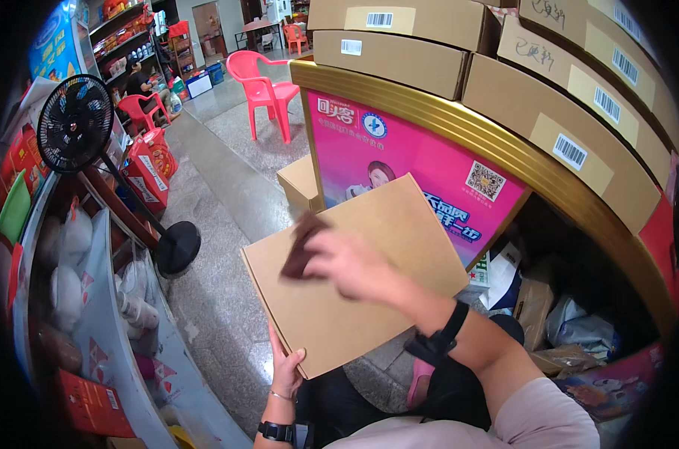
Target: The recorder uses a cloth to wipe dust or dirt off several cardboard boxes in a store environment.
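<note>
A flat brown cardboard box [367,331] is held tilted in front of me, above my lap. My left hand [286,365] grips its near left corner, with the thumb on the top face and the other fingers out of sight beneath. Over the top face, my right hand [345,261] holds a dark brown cloth [300,247]. Hand and cloth are blurred, and I cannot tell whether the cloth touches the cardboard. The box's top face looks plain.
Several cardboard boxes [390,64] with barcode labels are stacked on a gold-edged counter [407,90]. A black standing fan [75,123] and shelves of wrapped goods [64,292] line the left. Pink plastic chairs [266,92] stand farther back, where a person [143,84] sits.
</note>
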`<state>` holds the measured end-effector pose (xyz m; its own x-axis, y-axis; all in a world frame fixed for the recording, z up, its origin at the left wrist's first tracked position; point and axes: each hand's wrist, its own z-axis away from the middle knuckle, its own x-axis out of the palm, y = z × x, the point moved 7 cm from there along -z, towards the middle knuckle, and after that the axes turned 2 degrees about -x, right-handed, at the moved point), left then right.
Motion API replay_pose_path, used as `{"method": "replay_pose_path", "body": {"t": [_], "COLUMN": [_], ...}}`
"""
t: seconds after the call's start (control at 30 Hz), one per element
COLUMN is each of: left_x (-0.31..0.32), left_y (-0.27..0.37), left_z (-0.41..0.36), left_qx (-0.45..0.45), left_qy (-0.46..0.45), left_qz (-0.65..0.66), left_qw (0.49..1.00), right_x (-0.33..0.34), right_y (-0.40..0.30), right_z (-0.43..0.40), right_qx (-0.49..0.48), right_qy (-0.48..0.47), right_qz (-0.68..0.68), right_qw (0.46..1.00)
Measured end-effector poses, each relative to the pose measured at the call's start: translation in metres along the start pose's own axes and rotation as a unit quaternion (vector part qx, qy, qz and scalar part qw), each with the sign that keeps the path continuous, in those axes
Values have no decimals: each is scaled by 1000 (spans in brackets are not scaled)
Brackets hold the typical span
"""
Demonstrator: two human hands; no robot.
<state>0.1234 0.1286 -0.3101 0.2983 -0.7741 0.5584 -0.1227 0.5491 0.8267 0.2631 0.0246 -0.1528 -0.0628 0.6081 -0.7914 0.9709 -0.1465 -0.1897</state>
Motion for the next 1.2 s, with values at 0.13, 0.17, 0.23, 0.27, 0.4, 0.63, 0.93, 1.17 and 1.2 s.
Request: {"method": "replay_pose_path", "body": {"t": [0.13, 0.17, 0.23, 0.27, 0.4, 0.63, 0.93, 1.17, 1.2], "left_x": [-5, -2, -2, -1, -22, -46, -31, -9, 8], "left_y": [-5, -8, -8, -8, -11, 9, 101, 195, 212], "left_z": [0, -1, -1, -2, -5, 1, 71, 131, 134], "left_qx": [8, 1, -1, -2, -13, -24, -145, -136, -140], "left_qy": [0, -3, 0, -1, 26, 70, 350, 424, 430], "left_qz": [9, 18, 19, 21, 54, 31, 7, -11, -28], "left_qw": [1000, 1000, 1000, 1000, 998, 997, 925, 895, 892], "right_x": [-66, -82, -62, -41, 11, -104, -91, -170, -193], "right_y": [121, 117, 93, 72, -69, 61, 115, 49, 40], "right_z": [46, 60, 50, 47, 50, 104, 48, -23, -32], "right_qx": [314, 331, 239, 214, -19, 277, 354, 368, 368], "right_qy": [110, 201, 190, 135, -86, 54, 43, 23, 32], "right_qz": [169, 240, 233, 203, 15, 173, -165, -254, -267], "right_qw": [928, 890, 923, 946, 996, 944, 920, 894, 890]}}
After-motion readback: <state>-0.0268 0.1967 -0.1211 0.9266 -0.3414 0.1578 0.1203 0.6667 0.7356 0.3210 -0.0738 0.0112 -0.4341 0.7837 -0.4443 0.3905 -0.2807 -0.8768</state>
